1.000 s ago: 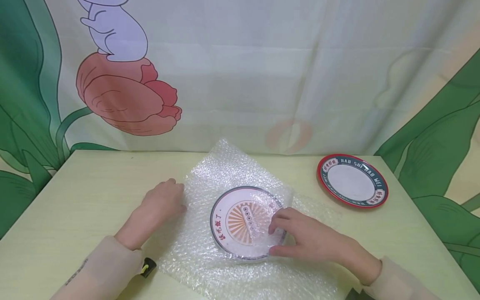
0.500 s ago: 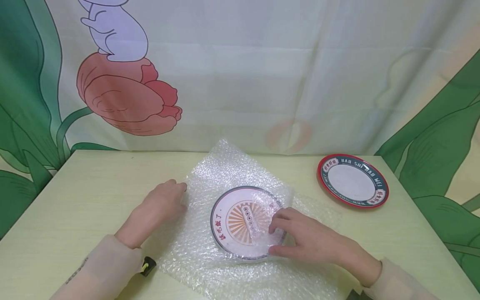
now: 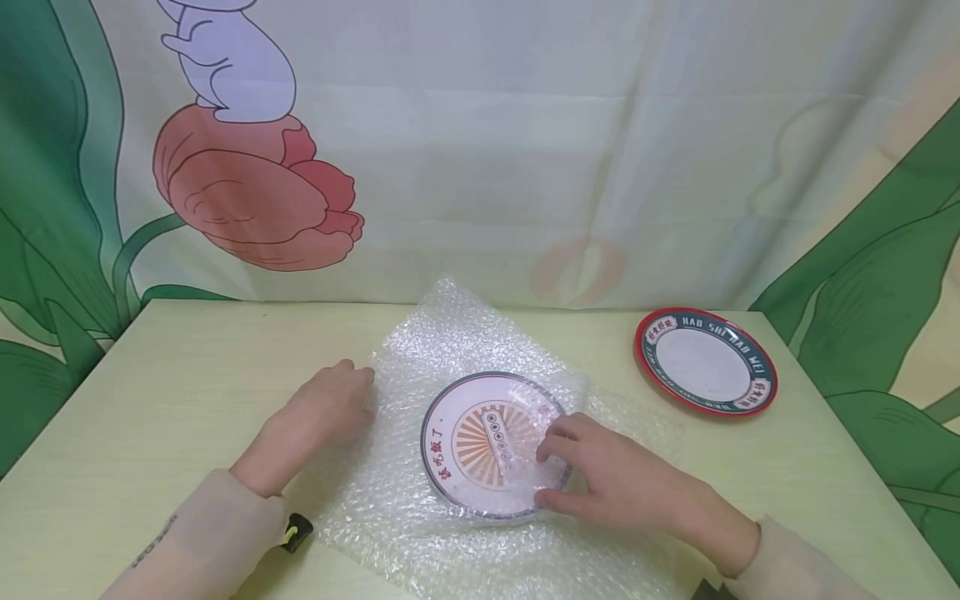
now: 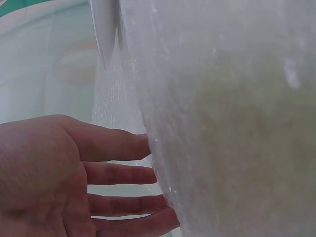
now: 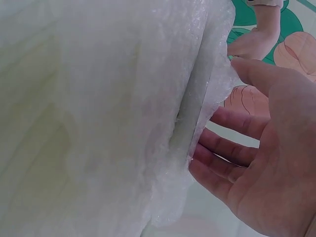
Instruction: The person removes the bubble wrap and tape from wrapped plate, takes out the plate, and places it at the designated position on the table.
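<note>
A white plate (image 3: pixel 468 450) with a dark rim and an orange sunburst print lies face up on a sheet of bubble wrap (image 3: pixel 450 350). One flap of the wrap is folded over the plate's right side. My right hand (image 3: pixel 626 475) presses that flap onto the plate with its fingertips, thumb spread apart. At the sheet's left edge is my left hand (image 3: pixel 330 404); in the left wrist view its fingers (image 4: pixel 121 174) extend straight to the wrap. The right wrist view shows the fingers (image 5: pixel 229 145) gently bent against the wrapped plate edge.
A second plate (image 3: pixel 705 362), with a red rim and a dark green lettered band, sits at the back right of the pale wooden table (image 3: pixel 210 367). Behind the table hangs a printed curtain (image 3: pixel 465 150). A black strap (image 3: pixel 297 532) hangs near the left sleeve.
Both hands stay almost still. The left hand has shifted very slightly right; the plate, the wrap and the second plate keep their places.
</note>
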`<state>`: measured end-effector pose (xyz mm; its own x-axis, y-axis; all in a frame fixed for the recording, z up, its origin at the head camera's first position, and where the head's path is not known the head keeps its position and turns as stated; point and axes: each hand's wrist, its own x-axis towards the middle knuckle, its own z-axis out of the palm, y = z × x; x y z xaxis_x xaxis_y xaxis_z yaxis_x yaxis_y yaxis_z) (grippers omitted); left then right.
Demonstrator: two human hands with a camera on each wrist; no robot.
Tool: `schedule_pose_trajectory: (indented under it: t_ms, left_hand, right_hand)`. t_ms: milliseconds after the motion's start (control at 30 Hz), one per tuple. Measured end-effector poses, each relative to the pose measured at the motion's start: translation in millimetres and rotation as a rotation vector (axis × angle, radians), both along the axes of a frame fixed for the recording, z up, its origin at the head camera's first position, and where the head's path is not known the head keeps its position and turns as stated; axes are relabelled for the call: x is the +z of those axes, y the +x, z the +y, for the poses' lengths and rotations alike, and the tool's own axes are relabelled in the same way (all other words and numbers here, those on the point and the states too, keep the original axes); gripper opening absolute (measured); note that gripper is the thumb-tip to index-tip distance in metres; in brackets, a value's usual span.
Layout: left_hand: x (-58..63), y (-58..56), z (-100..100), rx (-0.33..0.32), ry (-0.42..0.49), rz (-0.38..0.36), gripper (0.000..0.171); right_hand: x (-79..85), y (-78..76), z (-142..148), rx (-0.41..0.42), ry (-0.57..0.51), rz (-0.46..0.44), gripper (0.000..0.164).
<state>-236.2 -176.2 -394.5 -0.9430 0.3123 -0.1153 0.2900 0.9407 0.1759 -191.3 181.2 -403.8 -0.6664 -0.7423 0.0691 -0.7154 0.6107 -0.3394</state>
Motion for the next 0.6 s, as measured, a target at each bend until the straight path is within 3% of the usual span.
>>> schedule_pose_trajectory:
  t_ms: [333,600]
  left_hand:
    - [0.8,-0.6,-1.4,-0.01,-0.002,-0.007,0.022]
    - [-0.6,-1.6,-1.7,0.0,-0.001,-0.019,0.022]
  right_hand:
    - [-1.8,-0.4,-0.1,-0.003,0.01,0.038,0.045]
    - [-2.8,1.3,-3.5,-0.046,0.013,0.071,0.037]
